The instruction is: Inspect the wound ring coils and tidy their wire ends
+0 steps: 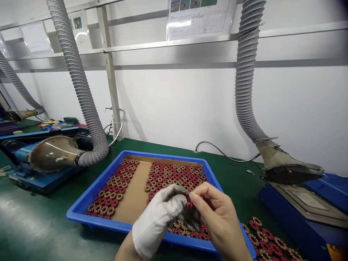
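Observation:
My left hand [160,217], in a white glove with grey-stained fingers, is closed over the near part of a blue tray [108,223]. My bare right hand [220,214] meets it there, thumb and forefinger pinched together at the gloved fingertips. Whatever lies between the two hands is hidden or too small to make out. Beneath them, the tray holds many small flower-shaped rings that look like wound motor stators [174,175], some red and some copper-coloured. Another block of stators [116,188] fills the tray's left side, with bare brown cardboard [133,194] between.
Loose stators [268,243] lie on the green table right of the tray. Beyond them stands a blue machine [296,217] under an extraction hood [290,168] on a grey hose [246,72]. Another hood [53,154] and hose [81,79] are at left.

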The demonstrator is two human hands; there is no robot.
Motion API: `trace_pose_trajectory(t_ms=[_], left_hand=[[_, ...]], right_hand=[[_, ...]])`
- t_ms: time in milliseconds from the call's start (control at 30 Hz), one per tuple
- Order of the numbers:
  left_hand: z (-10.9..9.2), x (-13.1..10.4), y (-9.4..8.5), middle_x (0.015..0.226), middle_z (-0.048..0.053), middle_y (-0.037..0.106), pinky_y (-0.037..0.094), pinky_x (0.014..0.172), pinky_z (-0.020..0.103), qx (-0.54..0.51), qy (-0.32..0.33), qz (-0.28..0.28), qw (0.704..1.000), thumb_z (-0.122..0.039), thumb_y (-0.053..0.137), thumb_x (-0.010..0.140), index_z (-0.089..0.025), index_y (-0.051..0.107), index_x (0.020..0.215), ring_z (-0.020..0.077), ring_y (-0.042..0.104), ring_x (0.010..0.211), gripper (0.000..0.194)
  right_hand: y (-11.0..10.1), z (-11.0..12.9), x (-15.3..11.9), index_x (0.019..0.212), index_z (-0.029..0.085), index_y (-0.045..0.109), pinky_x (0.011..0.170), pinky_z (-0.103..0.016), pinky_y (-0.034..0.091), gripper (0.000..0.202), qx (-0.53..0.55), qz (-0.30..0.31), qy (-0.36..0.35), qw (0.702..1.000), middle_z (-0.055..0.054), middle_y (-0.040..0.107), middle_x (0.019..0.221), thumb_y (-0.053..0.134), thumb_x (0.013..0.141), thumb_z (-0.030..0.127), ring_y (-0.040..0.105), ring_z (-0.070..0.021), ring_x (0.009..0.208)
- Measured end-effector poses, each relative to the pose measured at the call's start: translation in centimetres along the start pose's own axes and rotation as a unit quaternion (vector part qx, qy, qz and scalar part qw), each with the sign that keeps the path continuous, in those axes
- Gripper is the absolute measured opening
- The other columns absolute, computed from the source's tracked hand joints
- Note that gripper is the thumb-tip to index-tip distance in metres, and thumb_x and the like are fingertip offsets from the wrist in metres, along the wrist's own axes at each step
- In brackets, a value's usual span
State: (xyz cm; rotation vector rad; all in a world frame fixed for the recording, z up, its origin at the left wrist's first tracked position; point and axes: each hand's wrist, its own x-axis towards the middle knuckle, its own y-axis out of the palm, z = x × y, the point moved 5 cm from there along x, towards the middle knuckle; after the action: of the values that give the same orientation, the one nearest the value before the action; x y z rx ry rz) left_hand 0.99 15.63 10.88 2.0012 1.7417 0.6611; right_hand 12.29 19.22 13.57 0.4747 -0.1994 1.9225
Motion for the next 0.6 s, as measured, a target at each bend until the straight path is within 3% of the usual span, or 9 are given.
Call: trace_pose_trajectory(t_ms=[167,300,467,600], left_hand=[[-0.5,-0.1,0.2,0.079,0.0,0.057,0.046,0.066,0.021,-0.012,0.008,-0.008,1.0,-0.034,0.079,0.078,-0.016,0.067,0.09,0.0089,0.055,0.069,0.025],[-0.7,-0.2,0.4,0.081,0.003,0.063,0.049,0.067,0.024,-0.005,0.002,-0.008,1.0,-0.039,0.083,0.072,-0.015,0.071,0.099,0.0123,0.06,0.071,0.038],[-1.5,-0.3,0.7,0.078,0.004,0.066,0.051,0.069,0.022,0.006,0.017,0.0,1.0,-0.039,0.087,0.067,-0.015,0.075,0.092,0.0115,0.062,0.07,0.037],[-2.2,-0.7,1.2,0.09,0.005,0.068,0.052,0.067,0.021,0.013,0.075,-0.012,0.997,-0.042,0.086,0.068,-0.017,0.075,0.094,0.0112,0.064,0.069,0.037]], right_hand=[[-0.3,-0.3,-0.1,0.068,0.018,0.068,0.046,-0.02,0.035,0.026,0.006,-0.026,-0.001,1.0,0.001,0.056,0.057,0.073,0.084,0.038,0.042,-0.0094,0.05],[-0.5,-0.3,-0.1,0.07,0.023,0.074,0.053,-0.021,0.043,0.017,-0.017,-0.031,-0.038,0.999,-0.001,0.065,0.063,0.073,0.083,0.033,0.054,-0.013,0.059],[-0.3,0.8,-0.5,0.07,0.024,0.072,0.051,-0.021,0.04,0.016,-0.066,-0.047,-0.106,0.991,0.001,0.06,0.061,0.069,0.086,0.026,0.051,-0.0121,0.056],[-0.1,0.7,-0.7,0.065,0.02,0.065,0.05,-0.023,0.034,0.024,-0.049,-0.038,-0.063,0.996,0.002,0.053,0.058,0.067,0.086,0.032,0.044,-0.0114,0.053]])
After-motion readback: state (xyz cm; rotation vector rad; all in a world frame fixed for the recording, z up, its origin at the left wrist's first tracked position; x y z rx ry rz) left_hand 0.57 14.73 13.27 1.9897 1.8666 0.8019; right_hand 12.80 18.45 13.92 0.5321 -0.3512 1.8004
